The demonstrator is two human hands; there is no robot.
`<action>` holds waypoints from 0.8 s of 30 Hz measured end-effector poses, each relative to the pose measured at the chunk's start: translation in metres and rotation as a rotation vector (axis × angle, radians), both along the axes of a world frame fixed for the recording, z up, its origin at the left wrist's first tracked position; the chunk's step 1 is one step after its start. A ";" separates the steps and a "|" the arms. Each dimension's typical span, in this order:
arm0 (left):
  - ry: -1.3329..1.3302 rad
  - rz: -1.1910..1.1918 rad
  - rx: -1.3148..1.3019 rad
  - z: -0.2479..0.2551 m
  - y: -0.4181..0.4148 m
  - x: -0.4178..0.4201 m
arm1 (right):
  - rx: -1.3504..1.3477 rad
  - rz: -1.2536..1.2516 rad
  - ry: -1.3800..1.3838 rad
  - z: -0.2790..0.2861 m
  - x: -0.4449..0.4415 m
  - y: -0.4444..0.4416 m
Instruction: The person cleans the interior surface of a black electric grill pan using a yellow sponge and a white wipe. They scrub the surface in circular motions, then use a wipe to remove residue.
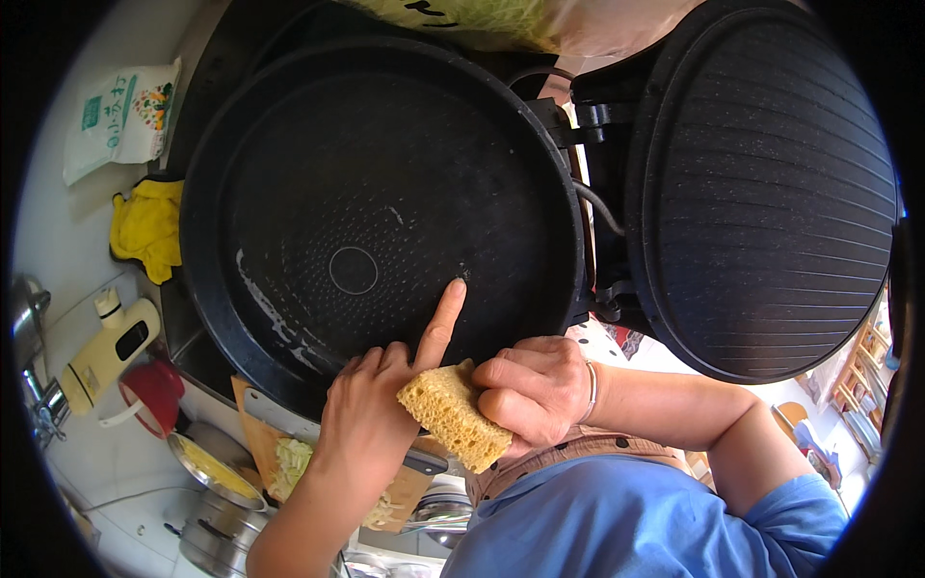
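Note:
My left hand (383, 390) lies over the near edge of a round black pan (433, 180). Its index finger points out and touches a small pale speck on the pan's inner surface; the other fingers are curled and hold nothing visible. Just to the right, my right hand (535, 390), with a bracelet at the wrist, grips a yellow porous sponge (455, 415). The sponge is beside the left hand, near the pan's near rim. Whitish residue streaks the pan's lower left. A ridged black lid plate (766, 195) stands open on hinges at the right.
Left of the pan are a white printed packet (119, 119), yellow gloves (148, 227), a cream-coloured appliance (112, 347) and a red cup (152, 394). A knife handle (425, 462), chopped cabbage (290, 462) on a wooden board and a steel pot (217, 535) are nearer me. A plastic bag (506, 22) lies behind.

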State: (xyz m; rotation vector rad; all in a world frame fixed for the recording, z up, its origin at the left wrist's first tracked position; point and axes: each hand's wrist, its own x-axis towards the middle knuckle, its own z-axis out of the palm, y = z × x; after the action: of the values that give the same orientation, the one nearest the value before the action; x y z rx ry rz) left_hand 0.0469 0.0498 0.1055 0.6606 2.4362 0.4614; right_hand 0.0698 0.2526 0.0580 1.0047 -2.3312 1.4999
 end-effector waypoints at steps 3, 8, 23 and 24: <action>0.003 -0.016 -0.087 0.003 0.002 -0.001 | -0.016 0.003 0.002 0.001 0.000 -0.002; -0.304 0.040 -0.173 0.011 0.021 -0.030 | -0.015 -0.013 0.003 -0.003 0.001 0.000; -0.100 -0.063 -0.070 0.004 0.003 -0.011 | -0.013 0.002 -0.010 -0.001 0.001 0.000; -0.095 -0.057 -0.069 0.006 0.001 -0.009 | -0.011 0.006 -0.012 0.000 0.001 -0.001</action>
State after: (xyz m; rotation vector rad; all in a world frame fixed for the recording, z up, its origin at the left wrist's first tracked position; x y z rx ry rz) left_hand 0.0378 0.0513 0.1115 0.6624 2.3270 0.3758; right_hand 0.0706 0.2516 0.0580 1.0043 -2.3276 1.5227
